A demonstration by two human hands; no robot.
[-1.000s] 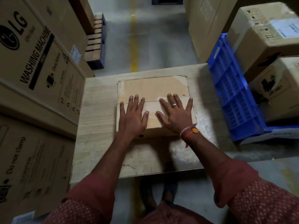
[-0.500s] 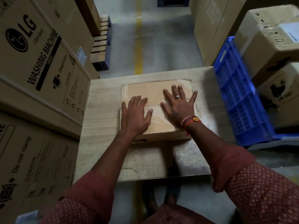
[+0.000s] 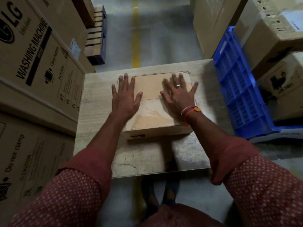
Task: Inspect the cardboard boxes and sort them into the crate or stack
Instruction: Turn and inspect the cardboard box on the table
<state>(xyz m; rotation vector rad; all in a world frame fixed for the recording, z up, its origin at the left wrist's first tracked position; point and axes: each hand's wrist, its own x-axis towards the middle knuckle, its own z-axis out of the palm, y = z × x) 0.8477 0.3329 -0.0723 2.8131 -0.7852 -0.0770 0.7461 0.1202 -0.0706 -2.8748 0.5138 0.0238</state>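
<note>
A flat brown cardboard box (image 3: 152, 115) lies on the pale wooden table (image 3: 98, 99), its taped top facing up. My left hand (image 3: 125, 95) rests flat on the box's left part, fingers straight and spread, reaching its far left corner. My right hand (image 3: 179, 94), wearing a ring and orange wrist threads, lies flat on the right part with fingers spread. A blue plastic crate (image 3: 237, 86) stands tilted at the table's right side.
Large washing-machine cartons (image 3: 37, 63) wall in the left side. Brown boxes (image 3: 275, 33) are stacked behind and right of the crate. A wooden pallet (image 3: 96, 35) and a yellow floor line (image 3: 135, 38) lie beyond the table. My feet show below the table's near edge.
Both hands have slid away from me across the box top, from its near half to its far half, and spread apart toward the left and right edges.
</note>
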